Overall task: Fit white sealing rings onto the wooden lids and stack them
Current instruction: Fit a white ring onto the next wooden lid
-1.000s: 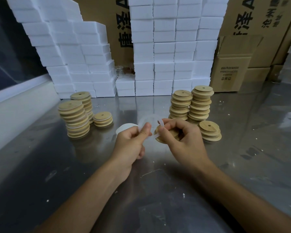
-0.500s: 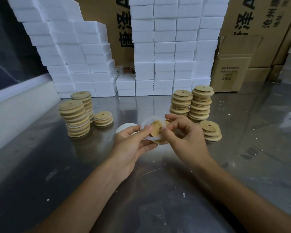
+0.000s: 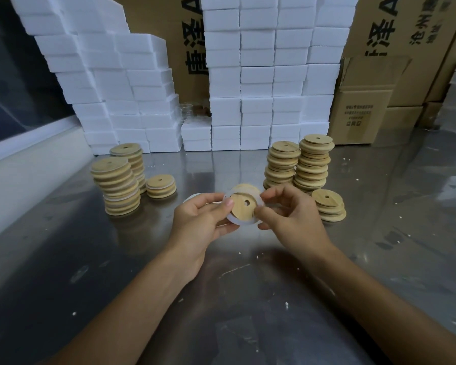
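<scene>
Wooden lid (image 3: 242, 208) now faces the camera, hole visible, held up above the steel table (image 3: 248, 299) between both hands; half a second ago it sat edge-on behind the ring. White sealing ring (image 3: 231, 219) now circles the lid's rim. Left hand (image 3: 200, 222) pinches the ring at 9 o'clock, right hand (image 3: 291, 219) pinches it at 3 o'clock. Ringed stacks (image 3: 117, 189) stand at 10 o'clock, bare stacks (image 3: 299, 164) at 1 o'clock.
</scene>
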Tool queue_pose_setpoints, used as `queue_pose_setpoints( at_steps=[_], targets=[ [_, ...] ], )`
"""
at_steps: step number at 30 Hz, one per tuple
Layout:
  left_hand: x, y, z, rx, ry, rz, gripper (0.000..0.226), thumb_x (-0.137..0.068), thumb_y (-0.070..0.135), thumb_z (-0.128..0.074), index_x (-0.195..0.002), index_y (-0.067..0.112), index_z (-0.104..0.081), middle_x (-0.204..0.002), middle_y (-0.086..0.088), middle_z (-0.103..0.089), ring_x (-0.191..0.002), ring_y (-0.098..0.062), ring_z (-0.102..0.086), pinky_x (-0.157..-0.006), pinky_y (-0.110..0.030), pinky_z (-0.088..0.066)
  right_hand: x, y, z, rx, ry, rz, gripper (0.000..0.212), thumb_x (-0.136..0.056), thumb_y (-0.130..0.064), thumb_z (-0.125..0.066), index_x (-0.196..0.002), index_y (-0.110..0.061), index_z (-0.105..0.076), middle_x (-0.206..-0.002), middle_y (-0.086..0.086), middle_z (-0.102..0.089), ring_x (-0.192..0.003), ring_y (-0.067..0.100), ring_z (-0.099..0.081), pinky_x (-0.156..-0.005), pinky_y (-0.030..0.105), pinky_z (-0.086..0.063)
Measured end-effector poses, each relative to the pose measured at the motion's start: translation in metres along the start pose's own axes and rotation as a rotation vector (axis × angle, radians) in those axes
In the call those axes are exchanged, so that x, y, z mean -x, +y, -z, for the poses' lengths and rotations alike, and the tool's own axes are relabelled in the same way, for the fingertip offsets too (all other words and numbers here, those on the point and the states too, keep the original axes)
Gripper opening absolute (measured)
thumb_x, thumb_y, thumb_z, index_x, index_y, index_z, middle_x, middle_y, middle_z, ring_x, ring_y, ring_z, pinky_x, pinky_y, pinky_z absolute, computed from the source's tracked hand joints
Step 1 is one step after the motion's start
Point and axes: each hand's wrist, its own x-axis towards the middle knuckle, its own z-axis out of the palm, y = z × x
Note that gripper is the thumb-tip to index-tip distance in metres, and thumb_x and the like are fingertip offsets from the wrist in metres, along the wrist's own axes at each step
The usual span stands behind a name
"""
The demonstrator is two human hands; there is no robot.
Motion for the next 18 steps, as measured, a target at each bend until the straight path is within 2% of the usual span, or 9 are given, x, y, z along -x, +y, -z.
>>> queue_pose_setpoints(
  at_steps=[2, 6, 10, 13, 16, 18],
  targets=[
    [0.0007, -0.0015, -0.0005, -0.084, 0.006, -0.054, 0.013, -0.087, 0.007, -0.07, -0.099, 0.006, -0.066, -0.089, -0.01, -0.076, -0.086, -0.024, -0.074, -0.07, -0.033, -0.061, -0.0004, 0.003, 0.0008, 0.031, 0.0, 0.035, 0.015, -0.084, -0.005, -0.073, -0.092, -0.013, -0.063, -0.093, 0.009, -0.071, -0.076, 0.026, -0.071, -0.065, 0.045, -0.062],
    [0.002, -0.0058, -0.0031, -0.271, -0.005, -0.173, 0.013, -0.084, 0.009, -0.073, -0.095, 0.012, -0.067, -0.082, -0.003, -0.076, -0.081, -0.021, -0.073, -0.067, -0.032, -0.061, -0.0015, 0.0076, 0.0022, 0.109, 0.002, 0.138, 0.009, -0.087, -0.019, -0.074, -0.085, -0.015, -0.066, -0.082, 0.004, -0.071, -0.075, 0.026, -0.07, -0.066, 0.045, -0.06],
    [0.0022, -0.0045, -0.0031, -0.284, -0.034, -0.201, 0.011, -0.084, 0.005, -0.072, -0.089, 0.013, -0.067, -0.077, -0.004, -0.074, -0.077, -0.022, -0.073, -0.066, -0.036, -0.062, -0.0021, 0.0066, 0.0025, 0.037, 0.006, 0.145, 0.022, -0.083, -0.026, -0.075, -0.085, -0.006, -0.066, -0.078, 0.011, -0.071, -0.066, 0.024, -0.071, -0.057, 0.034, -0.06],
    [0.002, -0.0023, -0.0021, -0.274, -0.05, -0.174, 0.01, -0.085, 0.004, -0.072, -0.089, 0.011, -0.066, -0.083, -0.009, -0.072, -0.08, -0.025, -0.073, -0.063, -0.038, -0.061, -0.0015, 0.0046, 0.002, 0.008, 0.002, 0.128, 0.032, -0.077, -0.033, -0.072, -0.085, -0.002, -0.066, -0.078, 0.014, -0.072, -0.068, 0.025, -0.072, -0.055, 0.03, -0.059],
    [0.0023, -0.0014, -0.0033, -0.222, -0.064, -0.134, 0.009, -0.086, 0.003, -0.07, -0.092, 0.006, -0.063, -0.088, -0.014, -0.072, -0.082, -0.026, -0.073, -0.06, -0.034, -0.06, -0.002, 0.0048, 0.0025, -0.005, 0.009, 0.124, 0.024, -0.081, -0.027, -0.072, -0.085, -0.004, -0.066, -0.079, 0.014, -0.072, -0.069, 0.023, -0.072, -0.055, 0.031, -0.059],
    [0.0025, -0.0023, -0.0038, -0.213, -0.07, -0.145, 0.01, -0.087, 0.001, -0.068, -0.094, 0.006, -0.062, -0.084, -0.01, -0.073, -0.079, -0.025, -0.073, -0.059, -0.032, -0.059, -0.0024, 0.005, 0.0033, -0.016, 0.013, 0.127, 0.018, -0.085, -0.018, -0.072, -0.086, -0.002, -0.065, -0.079, 0.013, -0.072, -0.069, 0.023, -0.072, -0.055, 0.033, -0.06]
  ],
)
